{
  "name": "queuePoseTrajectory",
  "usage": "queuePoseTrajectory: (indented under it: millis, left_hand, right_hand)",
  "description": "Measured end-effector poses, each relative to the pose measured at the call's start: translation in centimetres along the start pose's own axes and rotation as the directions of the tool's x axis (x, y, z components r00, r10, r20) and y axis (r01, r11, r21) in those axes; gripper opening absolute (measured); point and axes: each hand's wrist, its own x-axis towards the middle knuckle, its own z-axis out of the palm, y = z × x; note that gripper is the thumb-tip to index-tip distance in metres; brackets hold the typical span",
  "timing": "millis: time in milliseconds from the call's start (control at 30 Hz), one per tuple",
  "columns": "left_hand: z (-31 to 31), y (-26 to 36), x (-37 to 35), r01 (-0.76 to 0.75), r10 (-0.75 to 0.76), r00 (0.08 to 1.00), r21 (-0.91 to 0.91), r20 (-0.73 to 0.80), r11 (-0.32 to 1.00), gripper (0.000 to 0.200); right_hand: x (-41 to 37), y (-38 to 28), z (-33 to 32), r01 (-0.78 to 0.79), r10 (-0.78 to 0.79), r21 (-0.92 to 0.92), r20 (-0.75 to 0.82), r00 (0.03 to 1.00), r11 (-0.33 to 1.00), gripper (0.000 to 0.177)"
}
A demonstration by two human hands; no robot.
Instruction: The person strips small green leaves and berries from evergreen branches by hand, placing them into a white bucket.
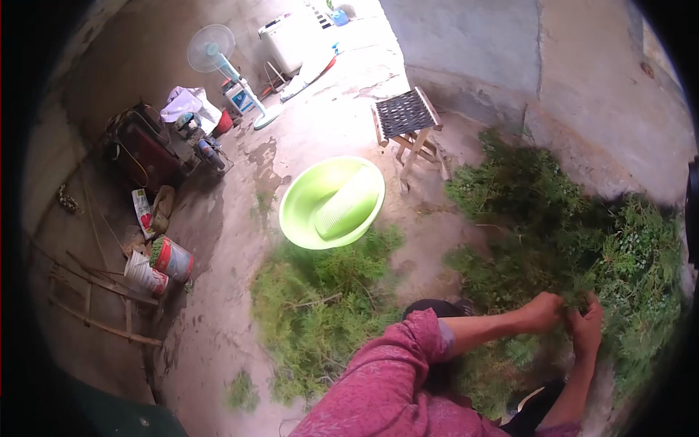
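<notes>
Left hand (542, 312) and right hand (588, 325), touching, both closed on a green sprig (575, 296) at the near edge of the large herb pile (553, 218); green basin (298, 197) well apart.

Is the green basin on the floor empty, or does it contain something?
Not empty. The green basin holds one ribbed green plastic piece, leaning on its wall; none of the greens lie inside.

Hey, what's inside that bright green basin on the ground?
A paler green ribbed plastic piece lies tilted inside the green basin. The rest of the basin's floor looks bare. Whatever sits beneath that ribbed piece is covered and cannot be seen.
</notes>
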Motion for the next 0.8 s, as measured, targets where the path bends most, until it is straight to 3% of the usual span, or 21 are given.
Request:
queuePoseTrajectory:
  millis: [33, 67, 133, 200, 267, 333, 400, 467, 533, 567, 600, 700, 767, 800]
  left_hand:
    - [0.0, 0.0, 0.0, 0.001, -0.001, 1.000, 0.002, 0.002, 1.000, 0.014]
    - [0.0, -0.2, 0.0, -0.016, 0.016, 1.000, 0.039, -0.005, 0.999, 0.015]
    - [0.5, -1.2, 0.3, -0.037, 0.038, 0.999, 0.078, -0.004, 0.996, 0.015]
    - [1.1, -2.6, 0.8, -0.151, 0.177, 0.981, 0.258, -0.081, 0.954, 0.016]
    - [1.1, -3.5, 1.2, -0.170, 0.196, 0.977, 0.248, -0.083, 0.954, 0.016]
    - [1.1, -3.0, 1.2, -0.191, 0.212, 0.974, 0.228, -0.074, 0.955, 0.016]
    - [0.4, -2.0, 1.1, -0.065, 0.065, 0.998, 0.041, -0.007, 0.997, 0.015]
    - [-0.2, -1.6, 1.2, 0.112, -0.111, 0.984, -0.005, 0.136, 0.994, 0.015]
    - [-0.2, -0.8, 1.2, 0.116, -0.118, 0.985, 0.028, 0.125, 0.993, 0.015]
    - [-0.3, 0.9, 0.9, 0.217, -0.219, 0.966, 0.032, 0.137, 0.976, 0.016]
    - [0.1, -0.1, 1.2, 0.249, -0.238, 0.956, -0.051, 0.171, 0.967, 0.019]
    - [1.4, 1.4, 0.9, 0.274, -0.260, 0.948, -0.058, 0.182, 0.960, 0.021]
    - [0.1, 1.7, 0.9, 0.264, -0.274, 0.940, 0.073, 0.202, 0.962, 0.022]
    - [0.1, 0.4, 1.2, 0.189, -0.212, 0.963, 0.144, 0.168, 0.971, 0.022]
  right_hand:
    - [0.1, 0.3, 0.2, 0.125, -0.125, -0.022, -0.036, 0.991, 0.992, 0.023]
    - [0.1, 0.0, 0.0, 0.124, -0.124, -0.021, -0.039, 0.991, 0.992, 0.023]
    - [0.0, -0.7, -0.6, 0.008, 0.006, -0.115, 0.115, 0.993, 0.993, 0.017]
    - [-0.2, -0.8, -0.1, 0.045, -0.038, -0.112, 0.060, 0.997, 0.993, 0.014]
    - [-0.3, -0.6, 0.0, 0.078, -0.078, -0.109, 0.002, 0.997, 0.991, 0.011]
    - [-0.1, -0.4, -0.5, 0.335, -0.367, -0.508, 0.041, 0.929, 0.793, 0.013]
    - [-0.3, 0.0, -0.7, 0.340, -0.452, -0.677, 0.013, 0.892, 0.653, 0.016]
    - [-0.4, -1.3, -0.9, 0.141, -0.225, -0.579, -0.076, 0.971, 0.803, 0.021]
    - [-0.2, -1.7, -1.4, 0.115, -0.174, -0.470, -0.084, 0.981, 0.875, 0.026]
    - [-0.1, -1.2, -1.7, 0.086, -0.152, -0.447, -0.114, 0.982, 0.891, 0.025]
    - [0.0, -0.4, -2.1, 0.143, -0.214, -0.527, -0.075, 0.974, 0.838, 0.026]
    - [-1.1, 0.6, -2.7, 0.079, -0.169, -0.477, -0.149, 0.974, 0.875, 0.030]
    - [-0.4, 0.3, -1.7, 0.132, -0.273, -0.530, -0.196, 0.942, 0.837, 0.034]
    - [-0.2, 0.5, -1.9, 0.121, -0.260, -0.558, -0.177, 0.949, 0.821, 0.035]
